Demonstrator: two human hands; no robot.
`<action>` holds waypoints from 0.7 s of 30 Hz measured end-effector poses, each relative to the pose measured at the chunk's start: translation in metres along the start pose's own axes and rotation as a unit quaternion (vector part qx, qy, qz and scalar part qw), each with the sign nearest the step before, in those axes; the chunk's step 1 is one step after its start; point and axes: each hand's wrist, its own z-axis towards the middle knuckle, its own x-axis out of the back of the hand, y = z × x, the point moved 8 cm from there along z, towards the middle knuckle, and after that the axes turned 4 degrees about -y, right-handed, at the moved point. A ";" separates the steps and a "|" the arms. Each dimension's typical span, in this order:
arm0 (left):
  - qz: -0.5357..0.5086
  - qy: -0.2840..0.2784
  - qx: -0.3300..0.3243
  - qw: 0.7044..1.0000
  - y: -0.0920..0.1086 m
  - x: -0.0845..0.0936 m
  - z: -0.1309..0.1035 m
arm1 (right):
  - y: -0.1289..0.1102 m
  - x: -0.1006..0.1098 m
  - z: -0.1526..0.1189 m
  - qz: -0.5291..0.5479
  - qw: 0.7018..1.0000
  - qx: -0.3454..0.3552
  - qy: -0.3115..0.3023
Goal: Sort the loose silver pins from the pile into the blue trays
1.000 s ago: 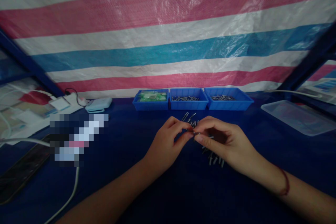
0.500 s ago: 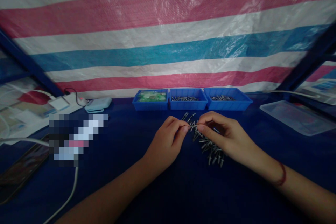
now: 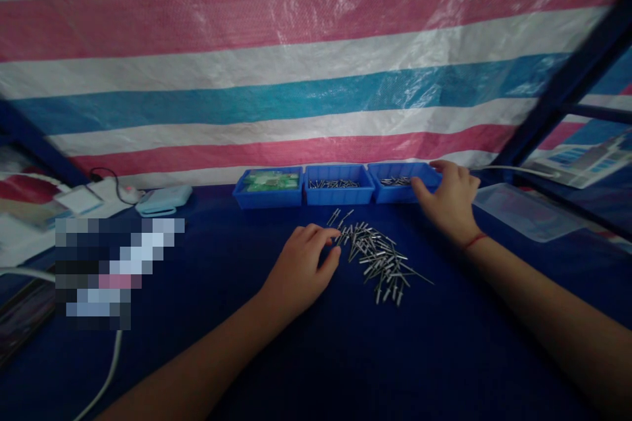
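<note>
A loose pile of silver blind rivets (image 3: 380, 253) lies on the dark blue tabletop. At its left edge is my left hand (image 3: 306, 260), thumb and index finger apart, with nothing visible between them. My right hand (image 3: 449, 200) reaches over the right end of the right blue bin (image 3: 402, 194), its thumb and fingers spread. Small metal pieces (image 3: 395, 181) lie inside that bin, partly behind the thumb. The middle blue bin (image 3: 340, 196) holds more metal pins or rivets (image 3: 333, 183). Green-and-clear plastic packets (image 3: 271, 180) fill the left blue bin (image 3: 269, 199).
A clear plastic lid (image 3: 528, 212) lies at right, close to my right forearm. To the left are a light blue case (image 3: 164, 200), a power strip (image 3: 129, 195), a phone (image 3: 24, 316) and a white cable (image 3: 111, 362). Striped sheeting (image 3: 296, 105) hangs behind the bins.
Both hands were pinched together over the pile. They have parted: my right hand has moved up and right to the right bin, fingers spread. My left thumb and index have opened.
</note>
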 end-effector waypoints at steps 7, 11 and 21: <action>0.112 -0.007 0.030 0.993 -0.018 -0.005 0.014 | -0.059 0.009 -0.019 0.059 0.990 0.116 -0.047; 0.114 -0.016 0.026 0.993 -0.018 -0.007 0.016 | -0.087 0.010 -0.035 0.110 0.976 0.158 -0.104; 0.116 0.005 0.019 0.993 -0.015 -0.002 0.012 | -0.117 -0.006 -0.075 0.183 0.930 0.200 -0.248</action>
